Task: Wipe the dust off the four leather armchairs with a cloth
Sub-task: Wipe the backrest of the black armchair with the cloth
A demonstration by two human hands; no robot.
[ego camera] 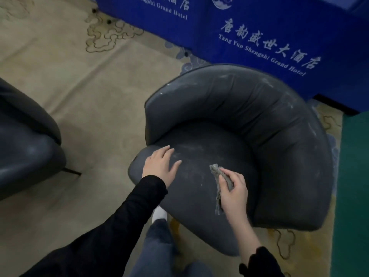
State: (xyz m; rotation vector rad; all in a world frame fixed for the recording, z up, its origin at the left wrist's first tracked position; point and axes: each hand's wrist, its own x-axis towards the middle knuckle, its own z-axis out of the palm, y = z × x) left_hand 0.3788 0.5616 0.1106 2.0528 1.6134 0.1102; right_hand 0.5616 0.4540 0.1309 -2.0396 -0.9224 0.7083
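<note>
Armchair (249, 108) dark grey, dust-streaked; left hand (160, 166) flat, fingers straight; fingers of right hand (233, 193) around crumpled cloth (216, 171).

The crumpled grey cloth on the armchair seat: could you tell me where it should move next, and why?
Probably a short sweep leftward across the seat. The right hand grips the crumpled grey cloth on the dark grey leather armchair, and pale dust streaks lie between it and the left hand, which rests flat near the seat's front edge.
</note>
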